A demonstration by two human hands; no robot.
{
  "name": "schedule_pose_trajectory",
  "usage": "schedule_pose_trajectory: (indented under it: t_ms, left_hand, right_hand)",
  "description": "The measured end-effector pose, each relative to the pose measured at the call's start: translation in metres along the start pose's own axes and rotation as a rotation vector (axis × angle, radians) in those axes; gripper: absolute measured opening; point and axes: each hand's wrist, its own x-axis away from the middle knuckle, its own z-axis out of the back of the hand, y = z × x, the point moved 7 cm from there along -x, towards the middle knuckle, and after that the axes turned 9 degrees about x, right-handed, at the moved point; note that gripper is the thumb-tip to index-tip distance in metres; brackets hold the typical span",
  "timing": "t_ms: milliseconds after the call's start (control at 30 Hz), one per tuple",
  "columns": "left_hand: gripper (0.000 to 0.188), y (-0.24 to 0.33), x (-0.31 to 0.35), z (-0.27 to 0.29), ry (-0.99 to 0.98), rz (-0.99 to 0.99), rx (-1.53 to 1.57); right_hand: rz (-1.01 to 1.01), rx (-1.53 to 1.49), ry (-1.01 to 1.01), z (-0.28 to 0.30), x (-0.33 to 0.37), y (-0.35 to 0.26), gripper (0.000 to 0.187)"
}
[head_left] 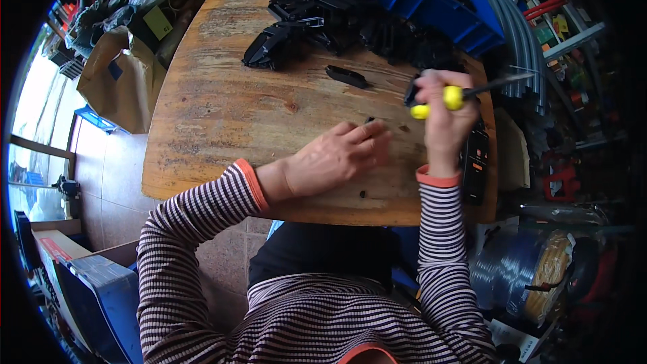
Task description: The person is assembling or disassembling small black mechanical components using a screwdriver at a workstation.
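Observation:
My right hand (446, 116) is closed round the yellow handle of a screwdriver (454, 98), above the right side of the wooden table (222, 114). The screwdriver's dark shaft points right, and its tip is blurred. My left hand (344, 154) is low over the middle of the table with its fingers curled together. A small dark bit (369, 120) shows at those fingertips; the rest of what they hold is hidden. Beyond my left hand lies a single long black plastic piece (346, 76). Another dark part (410, 91) is partly hidden by my right hand.
A heap of black plastic parts (323, 17) covers the far side of the table, before blue bins (431, 3). A black device (476, 162) lies by my right wrist. One small black bit (363, 194) sits near the front edge. Grey tubing (519, 40) hangs at the right.

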Motion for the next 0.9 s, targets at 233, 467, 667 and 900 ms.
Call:
schedule_pose_trajectory:
  t_ms: [233, 467, 667, 900]
  left_hand:
    - [0.022, -0.063, -0.047, -0.004, 0.044, 0.249, 0.072]
    - [0.027, -0.085, -0.041, -0.005, 0.040, 0.413, 0.007]
    - [0.027, 0.014, -0.040, -0.004, -0.144, -0.062, 0.056]
    - [0.031, 0.026, -0.011, 0.005, -0.065, 0.054, 0.123]
  right_hand:
    - [-0.146, 0.925, -0.267, 0.091, -0.020, 0.078, 0.018]
    - [-0.101, 1.112, -0.423, 0.085, -0.002, 0.085, 0.023]
    - [-0.088, 1.060, -0.433, 0.079, -0.001, 0.080, 0.027]
    - [-0.094, 1.113, -0.425, 0.073, -0.005, 0.086, 0.026]
